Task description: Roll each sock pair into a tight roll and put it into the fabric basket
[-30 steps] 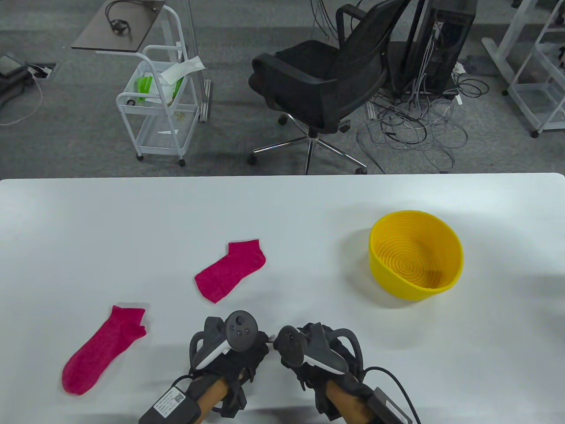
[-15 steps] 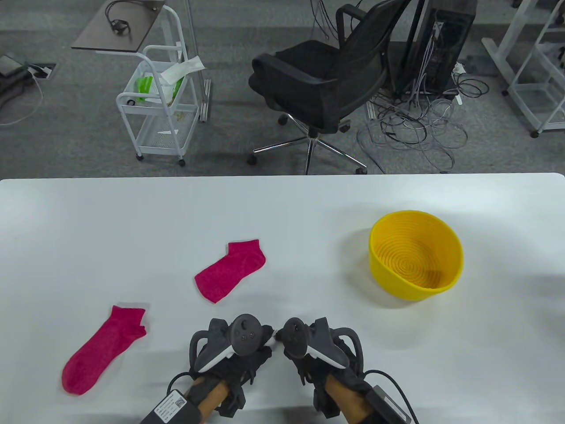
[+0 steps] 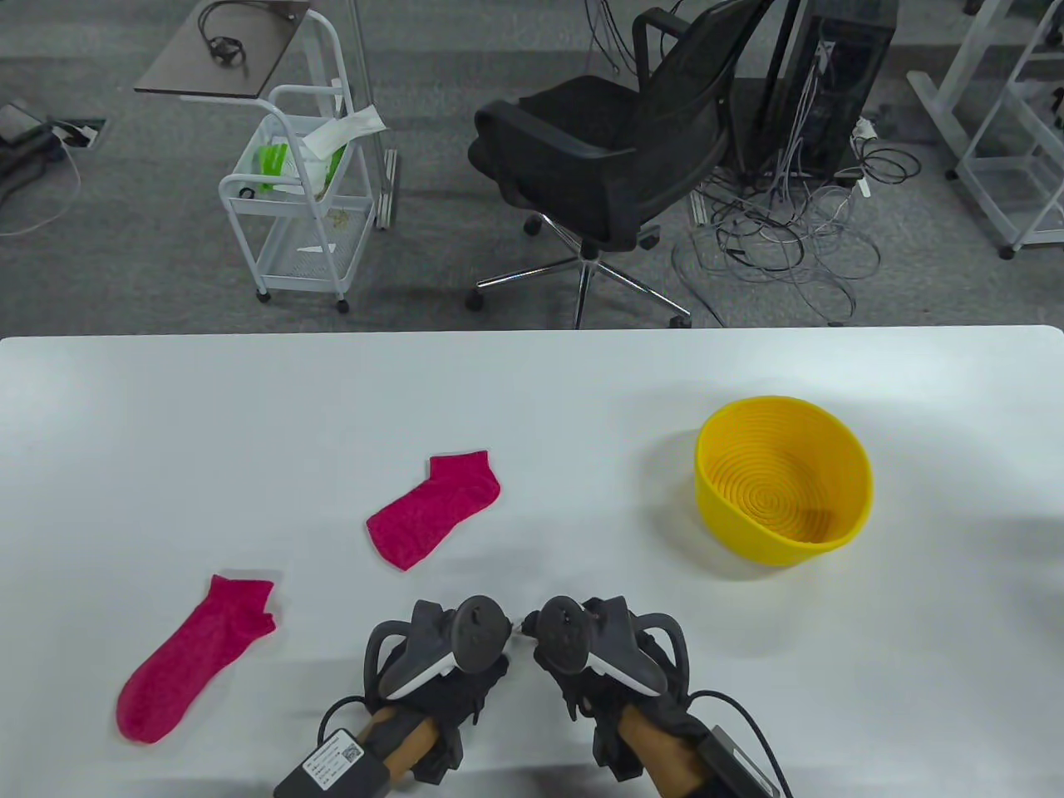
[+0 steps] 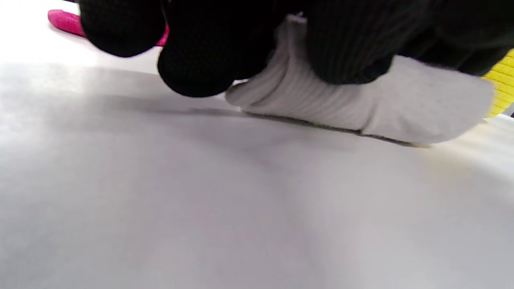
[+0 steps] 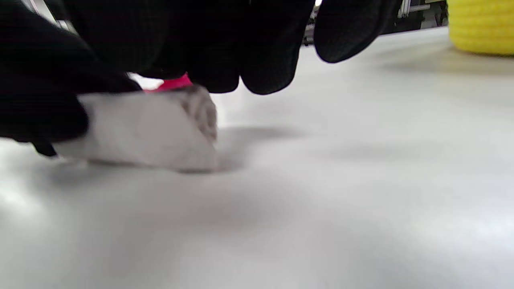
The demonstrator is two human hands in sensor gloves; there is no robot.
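A white sock roll (image 4: 361, 104) lies on the white table (image 3: 532, 399) near its front edge, and only a sliver of the roll (image 3: 520, 625) shows between the trackers in the table view. My left hand (image 3: 453, 673) and right hand (image 3: 603, 673) sit side by side over it. The left fingers (image 4: 196, 68) curl onto the roll's ribbed end. The right fingers (image 5: 257, 60) curl over its spiral end (image 5: 148, 128). Two pink socks lie flat, one (image 3: 434, 509) ahead of the hands and one (image 3: 195, 658) to the left. The yellow basket (image 3: 783, 492) stands upright and holds nothing, to the right.
Beyond the far table edge stand a black office chair (image 3: 615, 158), a white wire cart (image 3: 299, 208) and a tangle of cables (image 3: 781, 241) on the floor.
Both hands have crept forward a little and their trackers have tipped forward and closer together. The pink socks and the basket have not moved.
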